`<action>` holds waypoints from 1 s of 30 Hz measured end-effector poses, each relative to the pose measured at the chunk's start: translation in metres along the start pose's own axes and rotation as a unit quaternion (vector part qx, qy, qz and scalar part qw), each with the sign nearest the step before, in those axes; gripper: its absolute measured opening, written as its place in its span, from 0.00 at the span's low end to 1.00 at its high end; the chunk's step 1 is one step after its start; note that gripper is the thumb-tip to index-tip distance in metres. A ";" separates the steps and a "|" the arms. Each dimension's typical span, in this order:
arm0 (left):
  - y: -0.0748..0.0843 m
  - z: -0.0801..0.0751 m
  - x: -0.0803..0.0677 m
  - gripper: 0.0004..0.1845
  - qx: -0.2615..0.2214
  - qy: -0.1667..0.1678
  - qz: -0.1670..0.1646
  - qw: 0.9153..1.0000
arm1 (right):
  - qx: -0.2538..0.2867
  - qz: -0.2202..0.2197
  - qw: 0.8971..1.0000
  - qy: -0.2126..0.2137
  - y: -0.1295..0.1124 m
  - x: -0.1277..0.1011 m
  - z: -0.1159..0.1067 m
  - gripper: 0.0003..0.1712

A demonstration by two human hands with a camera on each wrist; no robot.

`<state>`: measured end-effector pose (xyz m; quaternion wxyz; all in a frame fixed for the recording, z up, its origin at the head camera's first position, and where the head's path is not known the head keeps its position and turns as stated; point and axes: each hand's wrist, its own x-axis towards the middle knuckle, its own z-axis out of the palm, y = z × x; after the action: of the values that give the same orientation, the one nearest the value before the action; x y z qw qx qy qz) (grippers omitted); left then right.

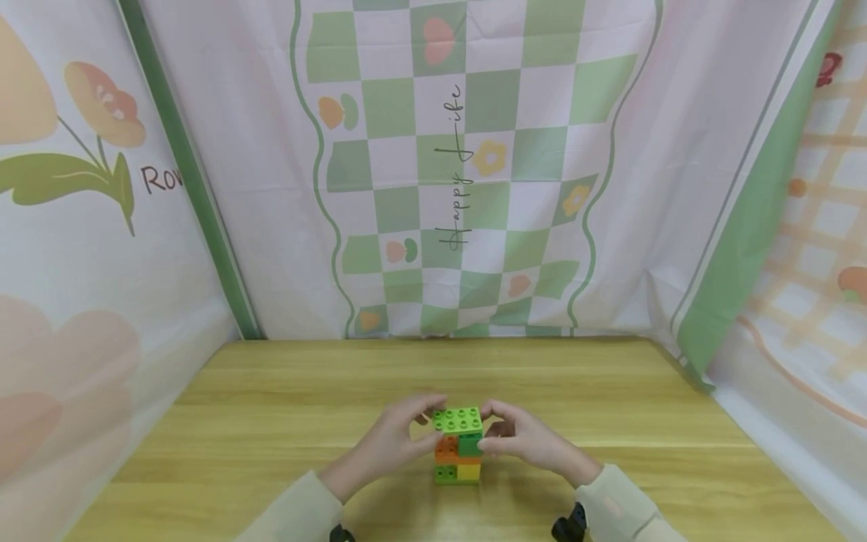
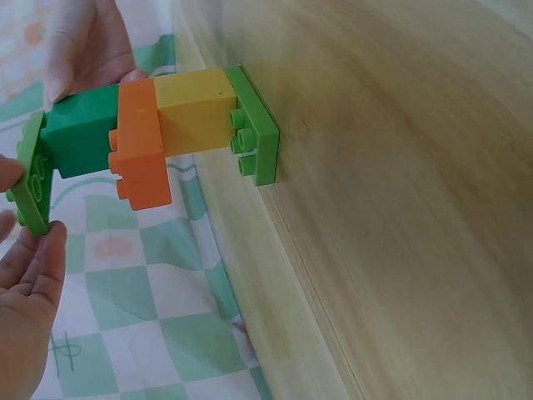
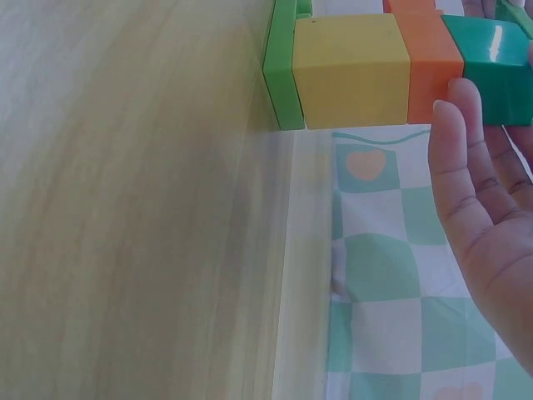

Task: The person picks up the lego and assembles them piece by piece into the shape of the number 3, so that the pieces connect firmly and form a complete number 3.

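A small block tower stands on the wooden table: a light green base plate, a yellow block, an orange block, a dark green block and a light green top plate. My left hand pinches the top plate's left edge, and its fingers curl round the plate. From the other side, my right hand grips the tower's top. Its thumb presses the orange and dark green blocks.
Patterned cloth walls close in the table at the back and on both sides. The tower stands near the front middle. Bare wood lies to its left, to its right and behind it.
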<state>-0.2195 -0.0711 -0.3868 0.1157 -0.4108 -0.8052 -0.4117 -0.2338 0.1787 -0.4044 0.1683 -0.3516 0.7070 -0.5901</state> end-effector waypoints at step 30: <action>0.002 -0.002 -0.001 0.18 0.135 -0.082 0.061 0.986 | 0.014 -0.012 1.000 -0.013 0.002 0.000 -0.002 0.13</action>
<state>-0.2175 -0.0728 -0.3846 0.1282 -0.4719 -0.8337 -0.2566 -0.2351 0.1801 -0.4056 0.1749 -0.3656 0.6922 -0.5971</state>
